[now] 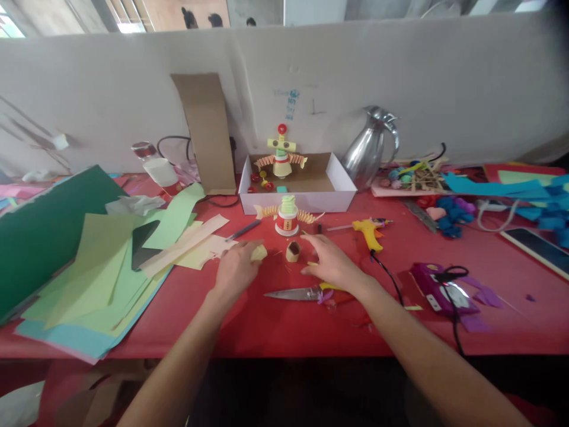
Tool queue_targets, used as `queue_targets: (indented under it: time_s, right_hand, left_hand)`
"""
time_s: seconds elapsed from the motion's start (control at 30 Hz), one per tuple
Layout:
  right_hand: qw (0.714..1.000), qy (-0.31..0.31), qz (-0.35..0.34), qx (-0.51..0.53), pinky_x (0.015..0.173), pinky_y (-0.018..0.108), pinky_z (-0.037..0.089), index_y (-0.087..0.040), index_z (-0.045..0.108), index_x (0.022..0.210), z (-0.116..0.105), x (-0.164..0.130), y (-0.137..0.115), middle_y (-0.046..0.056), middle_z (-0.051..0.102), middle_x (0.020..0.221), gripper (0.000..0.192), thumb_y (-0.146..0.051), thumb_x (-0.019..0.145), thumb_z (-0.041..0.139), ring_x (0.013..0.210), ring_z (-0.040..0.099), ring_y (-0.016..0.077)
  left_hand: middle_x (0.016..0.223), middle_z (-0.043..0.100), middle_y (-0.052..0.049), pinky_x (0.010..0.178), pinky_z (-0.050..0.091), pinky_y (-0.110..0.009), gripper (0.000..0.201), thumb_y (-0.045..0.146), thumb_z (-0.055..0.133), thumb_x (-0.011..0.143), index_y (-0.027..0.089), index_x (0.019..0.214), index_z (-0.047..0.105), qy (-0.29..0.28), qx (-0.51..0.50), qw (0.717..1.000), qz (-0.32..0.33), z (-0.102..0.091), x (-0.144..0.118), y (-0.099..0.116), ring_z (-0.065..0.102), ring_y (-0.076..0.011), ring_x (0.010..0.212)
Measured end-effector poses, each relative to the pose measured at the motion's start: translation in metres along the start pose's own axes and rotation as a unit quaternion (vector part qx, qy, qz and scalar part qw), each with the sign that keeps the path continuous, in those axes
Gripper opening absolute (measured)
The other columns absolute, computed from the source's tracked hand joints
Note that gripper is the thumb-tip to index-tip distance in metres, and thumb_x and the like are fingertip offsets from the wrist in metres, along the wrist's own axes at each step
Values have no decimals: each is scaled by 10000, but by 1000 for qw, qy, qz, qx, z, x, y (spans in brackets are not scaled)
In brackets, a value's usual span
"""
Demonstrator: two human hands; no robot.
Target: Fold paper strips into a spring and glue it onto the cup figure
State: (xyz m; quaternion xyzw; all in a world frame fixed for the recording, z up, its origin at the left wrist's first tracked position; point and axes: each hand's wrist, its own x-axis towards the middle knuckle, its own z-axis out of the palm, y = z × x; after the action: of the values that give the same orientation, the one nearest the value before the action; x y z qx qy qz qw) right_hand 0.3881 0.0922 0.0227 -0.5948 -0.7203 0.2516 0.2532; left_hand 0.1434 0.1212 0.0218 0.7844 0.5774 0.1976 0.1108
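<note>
My left hand (237, 265) is closed on a small pale yellow paper piece (258, 254), partly hidden by the fingers. My right hand (331, 261) reaches over the table with fingers and thumb apart, and a small yellow scrap (312, 264) lies by its thumb. Between the hands stands a short yellow paper roll (292, 254) with a dark hollow top. Just behind it is a paper-cup figure (287, 220) with a red band, folded paper arms and a green pleated top. Scissors (296, 294) with yellow and purple handles lie in front of my right hand.
A white box (297, 203) holds a finished-looking cup figure (281, 160). To the right are a yellow glue gun (368, 231), a steel jug (370, 148) and a purple corded box (442, 287). Coloured paper sheets (102, 243) and a pen (243, 230) lie left.
</note>
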Motion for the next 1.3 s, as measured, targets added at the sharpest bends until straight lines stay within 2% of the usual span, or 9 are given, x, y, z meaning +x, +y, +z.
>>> queue_targets:
  time_s: [0.13,0.27,0.4,0.53,0.8,0.93,1.0,1.13,1.3]
  right_hand:
    - [999,16,-25,-14,1046,452,419,-231,490,1346,4,3,-2,128,548,1313,676,-193,735,776,1251,526,284]
    - [997,25,-65,-27,1023,455,431,-231,477,1365,13,12,-5,127,558,1295,624,-220,792,724,1224,537,286]
    - [993,32,-95,-63,981,426,449,-207,500,1338,19,19,-5,121,593,1242,578,-189,798,707,1167,563,278]
    - [992,7,-92,-80,887,380,476,-186,612,1141,18,23,-5,95,664,1089,314,-164,832,657,1013,627,252]
    - [990,-32,-123,-56,955,401,465,-187,547,1327,14,25,-6,137,603,1272,507,-55,838,576,1140,592,249]
    - [991,-23,-130,-16,1014,406,448,-253,374,1484,-1,16,-6,126,534,1393,776,-91,791,683,1257,530,250]
    - [994,14,-108,-10,994,398,466,-233,439,1443,-12,5,-6,124,579,1344,701,-153,801,709,1221,560,250]
    - [998,67,-20,-9,810,341,532,-188,672,1113,-25,-29,-2,74,726,1024,253,-220,862,657,881,683,202]
    - [998,46,-22,-48,903,376,508,-213,674,1006,-19,-80,13,56,713,1025,170,-157,863,600,974,655,213]
  left_hand:
    - [1139,702,-71,888,478,-356,447,274,650,751,258,1198,666,63,-56,996,-33,-26,18,-18,649,-270,1010]
    - [1174,670,-110,930,464,-395,514,287,654,739,226,1250,647,149,17,984,-98,-44,65,-50,625,-298,1063]
    - [1231,651,-143,954,456,-390,551,217,661,721,181,1270,635,100,39,990,-89,-27,105,-82,609,-308,1121]
    - [1264,643,-147,989,442,-388,569,170,630,732,164,1300,611,64,35,995,-74,-15,110,-95,589,-303,1173]
    - [1233,648,-105,1068,373,-416,388,290,563,846,205,1211,663,195,65,978,-27,-59,49,-48,570,-289,1173]
    - [1081,712,-70,828,489,-349,341,379,596,844,239,1137,702,125,-23,992,-6,-59,2,-28,658,-251,922]
    - [983,742,-49,745,487,-332,295,366,608,832,250,1078,724,78,-42,996,-21,-53,-17,-26,665,-231,796]
    - [834,755,-38,737,483,-334,181,304,590,823,244,884,750,38,-58,995,-67,-37,-35,-24,674,-240,761]
    - [1051,709,-70,813,502,-339,350,179,562,808,233,1129,691,15,-92,995,28,-14,-21,9,662,-234,913]
